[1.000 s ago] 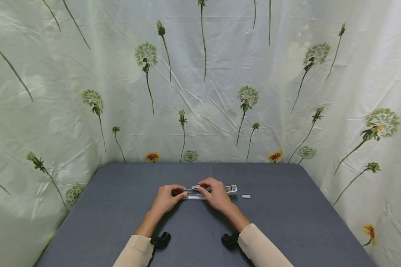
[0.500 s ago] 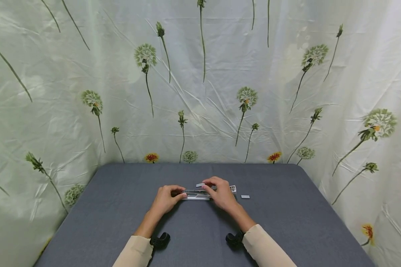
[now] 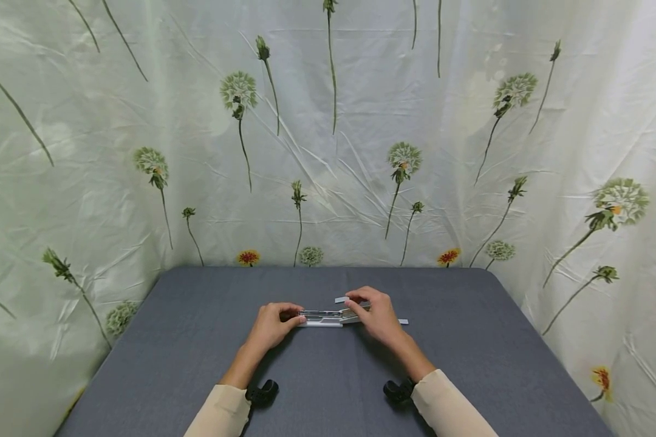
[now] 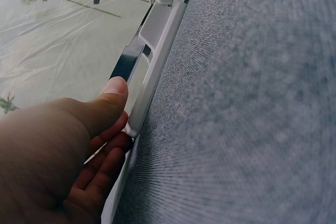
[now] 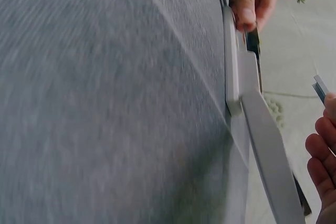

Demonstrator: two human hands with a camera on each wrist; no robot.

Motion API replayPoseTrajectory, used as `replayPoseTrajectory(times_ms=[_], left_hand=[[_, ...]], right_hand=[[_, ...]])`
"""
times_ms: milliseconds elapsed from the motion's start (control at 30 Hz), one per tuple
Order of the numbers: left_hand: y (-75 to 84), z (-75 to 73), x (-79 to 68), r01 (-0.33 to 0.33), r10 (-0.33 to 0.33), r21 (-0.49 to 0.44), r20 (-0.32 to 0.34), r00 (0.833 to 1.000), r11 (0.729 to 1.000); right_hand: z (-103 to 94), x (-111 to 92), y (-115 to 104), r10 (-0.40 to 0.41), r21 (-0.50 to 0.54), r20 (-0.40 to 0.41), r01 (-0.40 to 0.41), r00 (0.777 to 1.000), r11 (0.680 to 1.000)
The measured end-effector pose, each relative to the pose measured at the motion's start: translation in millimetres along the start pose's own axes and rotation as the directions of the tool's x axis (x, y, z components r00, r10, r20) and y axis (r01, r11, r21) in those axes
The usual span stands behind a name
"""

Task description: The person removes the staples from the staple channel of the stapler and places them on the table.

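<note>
A white stapler point(image 3: 321, 324) lies opened out on the grey cloth, its cover point(image 5: 270, 156) swung back to the right. My left hand point(image 3: 271, 325) holds its left end between thumb and fingers. The left wrist view shows the thumb on the dark metal magazine point(image 4: 126, 62) and fingers at the tip of the white base point(image 4: 149, 87). My right hand point(image 3: 374, 312) is raised over the cover and pinches a short strip of staples point(image 3: 341, 300) by one end. In the right wrist view the strip point(image 5: 318, 88) stands apart from the stapler.
Another strip of staples point(image 3: 403, 321) lies on the table just right of the stapler, partly hidden by my right hand. The grey-covered table point(image 3: 224, 291) ends at the back against a white curtain point(image 3: 328, 152) with printed dandelions.
My right hand has moved right and slightly up with the strip of staples, from over the magazine to over the cover. The left hand keeps its hold on the stapler.
</note>
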State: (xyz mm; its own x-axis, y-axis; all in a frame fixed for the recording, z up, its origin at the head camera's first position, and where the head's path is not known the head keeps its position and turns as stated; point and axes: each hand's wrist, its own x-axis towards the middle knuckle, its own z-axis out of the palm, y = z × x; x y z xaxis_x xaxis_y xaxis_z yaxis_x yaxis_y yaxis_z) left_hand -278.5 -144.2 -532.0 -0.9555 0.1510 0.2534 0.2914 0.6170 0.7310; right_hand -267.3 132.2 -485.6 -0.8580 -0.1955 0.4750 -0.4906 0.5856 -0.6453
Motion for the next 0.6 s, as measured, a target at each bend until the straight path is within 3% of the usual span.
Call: replayPoseTrajectory(times_ms=[267,600], left_hand=[[0.0,-0.1,-1.0,0.0,0.0,0.005,0.001,1.0,1.0],[0.6,-0.1,-1.1,-0.001,0.001,-0.006,0.0,1.0,1.0]], right_hand=[[-18.3,-5,12,0.032,0.004,-0.019,-0.032,0.999,0.999],[-35.4,-13,27,0.007,0.004,-0.049,-0.007,0.999,1.0]])
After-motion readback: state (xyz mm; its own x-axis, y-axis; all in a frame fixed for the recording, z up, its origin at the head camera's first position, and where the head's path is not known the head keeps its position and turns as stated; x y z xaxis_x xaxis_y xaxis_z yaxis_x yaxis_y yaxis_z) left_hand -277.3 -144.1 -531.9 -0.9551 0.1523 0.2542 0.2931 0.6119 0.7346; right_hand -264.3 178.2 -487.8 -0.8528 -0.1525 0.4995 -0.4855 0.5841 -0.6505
